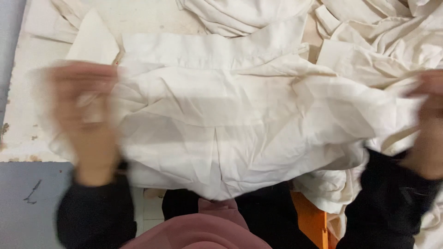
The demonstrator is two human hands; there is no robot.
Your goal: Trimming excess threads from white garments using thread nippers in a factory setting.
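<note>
A white shirt (240,115) lies spread across a cloth-covered table, its collar band toward the far side. My left hand (85,110), blurred by motion, grips the shirt's left edge. At the right edge of the view, my right hand (429,124) pinches the shirt's right side. Both arms wear dark sleeves. The cloth is stretched between the two hands and hangs over the table's near edge.
A heap of more white garments (369,32) lies at the far right and top. The table's pale cover (27,92) shows at the left, with grey floor (27,203) beyond its edge. An orange object (311,221) stands below the table near my body.
</note>
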